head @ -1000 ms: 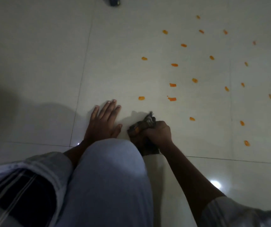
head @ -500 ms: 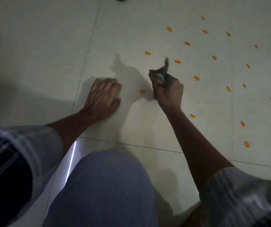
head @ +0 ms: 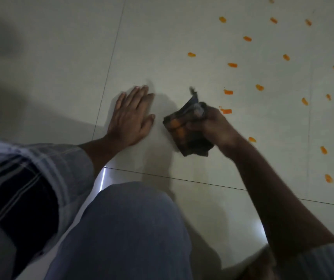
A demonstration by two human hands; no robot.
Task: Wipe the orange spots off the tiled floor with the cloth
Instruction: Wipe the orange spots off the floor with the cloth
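While the left hand (head: 130, 118) lies flat and open on the pale tiled floor (head: 162, 37) to hold the person up, the right hand (head: 212, 126) squeezes the dark, orange-stained cloth (head: 184, 130) beside many orange spots (head: 226, 111).

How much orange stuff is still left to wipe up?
Lots. The floor near the left hand shows no spots, and the cloth has orange smears on it. The right hand grips the cloth beside the nearest spot. Many orange spots still dot the tiles to the right.
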